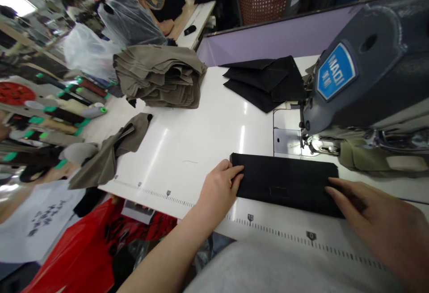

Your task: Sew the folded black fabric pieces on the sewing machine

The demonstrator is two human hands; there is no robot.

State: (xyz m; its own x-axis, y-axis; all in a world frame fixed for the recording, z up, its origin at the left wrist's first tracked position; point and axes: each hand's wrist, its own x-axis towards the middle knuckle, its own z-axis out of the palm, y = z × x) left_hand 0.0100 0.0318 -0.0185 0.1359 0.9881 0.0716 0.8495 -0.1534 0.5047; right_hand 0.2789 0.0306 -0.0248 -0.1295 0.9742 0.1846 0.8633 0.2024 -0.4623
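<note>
A flat black fabric piece [284, 181], long and narrow, lies on the white sewing table [187, 150] close to its front edge. My left hand [219, 188] pinches its left end between thumb and fingers. At the opposite end, my right hand [365, 208] grips the right edge in the same way. A small stitched rectangle shows near the piece's lower middle. Just behind the fabric is the sewing machine [368, 69], its lit presser foot [318, 145] beyond the piece's upper right edge.
Black fabric pieces [264, 80] lie left of the machine head. A thick stack of brown-grey fabric [161, 76] stands at the back left, with loose grey-brown cloth [117, 150] nearer. Thread spools [60, 125] crowd the left side. An olive fabric piece [378, 156] sits under the machine arm.
</note>
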